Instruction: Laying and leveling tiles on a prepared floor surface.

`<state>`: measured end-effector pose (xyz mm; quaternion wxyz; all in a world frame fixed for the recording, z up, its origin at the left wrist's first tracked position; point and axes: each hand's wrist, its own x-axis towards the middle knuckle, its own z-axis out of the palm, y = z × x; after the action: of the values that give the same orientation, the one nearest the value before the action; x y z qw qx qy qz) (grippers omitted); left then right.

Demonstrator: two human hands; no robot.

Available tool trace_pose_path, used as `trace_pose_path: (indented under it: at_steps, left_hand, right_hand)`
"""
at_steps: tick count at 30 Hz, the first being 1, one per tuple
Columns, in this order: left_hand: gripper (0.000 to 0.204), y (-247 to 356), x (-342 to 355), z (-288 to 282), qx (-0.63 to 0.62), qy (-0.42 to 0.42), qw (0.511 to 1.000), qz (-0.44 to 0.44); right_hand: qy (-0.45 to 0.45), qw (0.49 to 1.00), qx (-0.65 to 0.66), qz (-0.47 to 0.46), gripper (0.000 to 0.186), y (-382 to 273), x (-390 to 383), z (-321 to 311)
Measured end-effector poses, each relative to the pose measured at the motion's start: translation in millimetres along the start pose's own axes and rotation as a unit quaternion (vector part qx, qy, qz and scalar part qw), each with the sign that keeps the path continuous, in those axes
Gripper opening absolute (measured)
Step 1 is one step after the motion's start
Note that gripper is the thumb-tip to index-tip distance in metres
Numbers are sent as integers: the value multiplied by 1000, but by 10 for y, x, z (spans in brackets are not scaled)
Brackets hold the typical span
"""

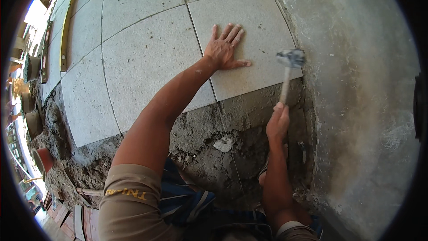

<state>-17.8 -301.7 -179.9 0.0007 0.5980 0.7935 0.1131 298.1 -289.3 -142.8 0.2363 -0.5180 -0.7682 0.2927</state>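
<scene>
1. The tile [263, 40], big and pale, is set next to other tiles [147, 58] of the same kind, and a thin dark gap is seen along its left side
2. The left hand [220, 52] is laid palm down on the tile, near its left edge, with the fingers spread and the thumb stuck out to the right
3. The right hand [278, 120] is kept on the near side of the tile, and its fingers are curled tight around the handle of a mallet [288, 72]
4. The mallet's dark and grey head is held over the near right corner of the tile; it is blurred, so it cannot be told if the tile is being touched by it
5. A grey wall [365, 85] is seen to the right of the tile
6. On the near side of the tile, the ground is covered by rough grey mix [196, 129], and a white lump [224, 144] is seen on top
7. A thin string [234, 163] is stretched over the mix, from the near left corner of the tile toward the person
8. Well to the left of the tile, a yellow level [70, 27] is laid on the other tiles, with a dark level [46, 53] beside it
9. A red bucket [43, 159] is seen far to the left of the tile, and nearer the person
</scene>
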Motion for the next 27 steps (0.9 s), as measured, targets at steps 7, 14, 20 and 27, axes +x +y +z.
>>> trace_pose_path:
  at_steps: [7, 14, 20, 27]
  left_hand:
    - [121, 76, 48, -54, -13, -17, 1000, -1]
    - [123, 72, 63, -89, -11, -28, 1000, 2]
    - [129, 67, 22, -74, -23, -42, 999, -5]
    - [139, 22, 14, -110, 15, -72, 997, -4]
  right_hand:
    - [-30, 998, -38, -38, 45, 9, 341, 56]
    - [18, 1000, 19, 15, 51, -213, 432, 86]
    - [11, 992, 126, 18, 49, -436, 513, 109]
    - [16, 998, 51, -32, 45, -523, 651, 336]
